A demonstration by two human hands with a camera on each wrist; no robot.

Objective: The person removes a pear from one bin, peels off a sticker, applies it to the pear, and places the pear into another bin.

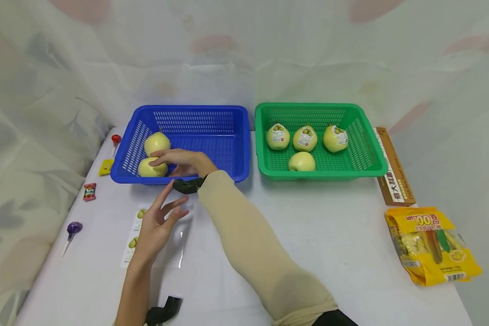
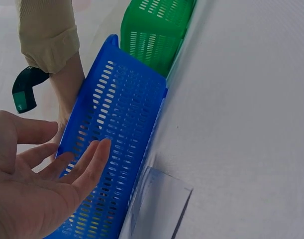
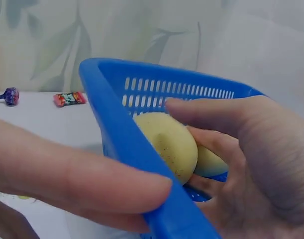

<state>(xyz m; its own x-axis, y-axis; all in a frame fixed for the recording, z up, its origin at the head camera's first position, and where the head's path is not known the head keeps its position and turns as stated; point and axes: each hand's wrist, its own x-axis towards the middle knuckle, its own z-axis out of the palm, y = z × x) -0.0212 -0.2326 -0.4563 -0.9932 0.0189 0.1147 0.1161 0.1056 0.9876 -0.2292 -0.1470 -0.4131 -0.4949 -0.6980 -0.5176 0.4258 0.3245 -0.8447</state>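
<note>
At far left on the table [image 1: 318, 226]: red lollipop [image 1: 116, 139], yellow candy [image 1: 105, 167], red wrapped candy [image 1: 89, 191], purple lollipop [image 1: 74, 228]. Next, left hand [image 1: 156, 225] raised just above a clear plastic wrapper [image 1: 178, 244] with a printed label, fingers spread and relaxed, grasping nothing; palm facing the blue basket [image 1: 212, 131], just short of its near wall. Inside the blue basket, at its left end: two bare yellow-green pears, rear pear [image 1: 157, 142] and front pear [image 1: 148, 169], touching. Right hand [image 1: 182, 161] reaching over the near rim, fingers curved over the front pear; thumb outside the wall in the right wrist view, so grip on the pear itself cannot be told. Right of centre: green basket [image 1: 366, 154] beside the blue one, holding three labelled pears [image 1: 305, 138] in a row and one bare pear [image 1: 302, 161] in front. At far right: brown box [image 1: 395, 174], then yellow snack bag [image 1: 429, 244] nearer the front edge.
</note>
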